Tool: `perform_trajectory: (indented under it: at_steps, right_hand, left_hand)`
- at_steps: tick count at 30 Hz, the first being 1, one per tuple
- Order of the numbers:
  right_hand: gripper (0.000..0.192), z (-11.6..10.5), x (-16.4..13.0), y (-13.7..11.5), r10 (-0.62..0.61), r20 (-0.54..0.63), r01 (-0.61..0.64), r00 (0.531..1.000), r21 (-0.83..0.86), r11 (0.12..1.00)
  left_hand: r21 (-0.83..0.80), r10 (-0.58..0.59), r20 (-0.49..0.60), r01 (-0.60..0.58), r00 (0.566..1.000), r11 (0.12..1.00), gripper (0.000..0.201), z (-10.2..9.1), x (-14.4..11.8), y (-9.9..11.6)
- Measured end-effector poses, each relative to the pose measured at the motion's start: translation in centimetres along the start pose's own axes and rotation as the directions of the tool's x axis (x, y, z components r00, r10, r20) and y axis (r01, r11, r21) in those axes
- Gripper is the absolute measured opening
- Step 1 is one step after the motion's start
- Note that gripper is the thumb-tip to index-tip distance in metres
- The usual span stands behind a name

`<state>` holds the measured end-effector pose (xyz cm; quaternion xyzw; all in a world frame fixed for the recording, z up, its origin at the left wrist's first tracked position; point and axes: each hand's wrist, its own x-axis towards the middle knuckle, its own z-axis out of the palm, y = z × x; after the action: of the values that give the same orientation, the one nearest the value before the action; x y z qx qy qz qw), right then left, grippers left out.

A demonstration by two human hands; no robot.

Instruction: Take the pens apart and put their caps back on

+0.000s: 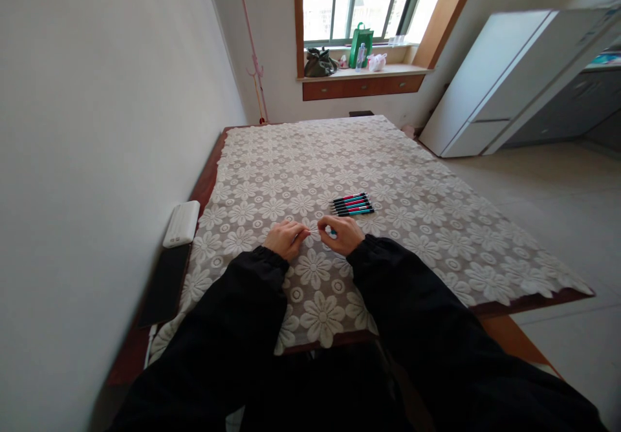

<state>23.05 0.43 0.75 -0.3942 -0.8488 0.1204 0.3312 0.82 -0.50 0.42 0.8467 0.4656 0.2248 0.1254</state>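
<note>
My left hand (286, 238) and my right hand (343, 234) rest close together on the lace flower-pattern tablecloth (436, 225). Between them they pinch a thin pen (326, 230); a teal end shows at my right fingers and a pale thin part reaches to my left fingertips. Just beyond my right hand lies a neat row of several pens (352, 204) with black barrels and pink or teal ends, side by side on the cloth.
A white power bank (182, 223) and a dark flat slab (165, 283) lie at the table's left edge by the wall. A windowsill with bags (361, 45) is far behind. A white cabinet (504, 83) stands at the right.
</note>
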Motion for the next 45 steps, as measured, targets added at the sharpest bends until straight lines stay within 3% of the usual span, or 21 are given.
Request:
perform_trajectory:
  at_steps: [7,13,16,21,26,30,37,45]
  right_hand:
    - [0.008,0.0,0.1,0.0,0.001,-0.027,0.0,1.0,0.029,1.0]
    - [0.026,-0.3,0.2,-0.3,-0.03,-0.016,0.031,0.999,0.09,0.995]
    - [0.02,-0.1,0.2,-0.1,-0.003,-0.046,0.007,0.999,0.101,0.995]
    - [0.013,0.6,0.1,0.6,0.102,-0.049,-0.097,0.994,0.098,0.99]
    - [0.024,0.7,0.1,0.5,0.029,-0.015,-0.026,0.999,0.158,0.987]
    - [0.024,0.7,0.0,0.2,-0.013,-0.034,0.02,0.999,0.228,0.973]
    - [0.034,1.0,-0.2,0.0,0.025,-0.024,-0.018,0.999,0.281,0.96]
    - [0.033,1.1,-0.2,-0.1,0.021,-0.006,-0.018,1.0,0.322,0.946]
  left_hand:
    - [-0.068,0.008,-0.009,-0.009,1.0,0.998,0.022,-0.2,0.1,0.1]
    - [-0.116,0.036,0.008,-0.034,0.999,0.993,0.027,0.3,0.0,-0.5]
    - [-0.115,0.038,0.005,-0.037,0.999,0.993,0.03,0.5,-0.1,-0.6]
    - [-0.118,0.016,-0.026,-0.019,1.0,0.993,0.02,0.0,-0.1,0.0]
    - [-0.083,0.021,-0.083,-0.028,0.996,0.996,0.012,-0.4,-0.4,0.6]
    - [-0.079,0.072,-0.139,-0.083,0.988,0.993,0.008,-0.1,-0.5,0.6]
    - [-0.072,0.194,-0.246,-0.217,0.95,0.973,0.013,0.4,-0.4,0.2]
    - [-0.063,0.256,-0.306,-0.287,0.917,0.956,0.016,0.0,-0.4,0.6]
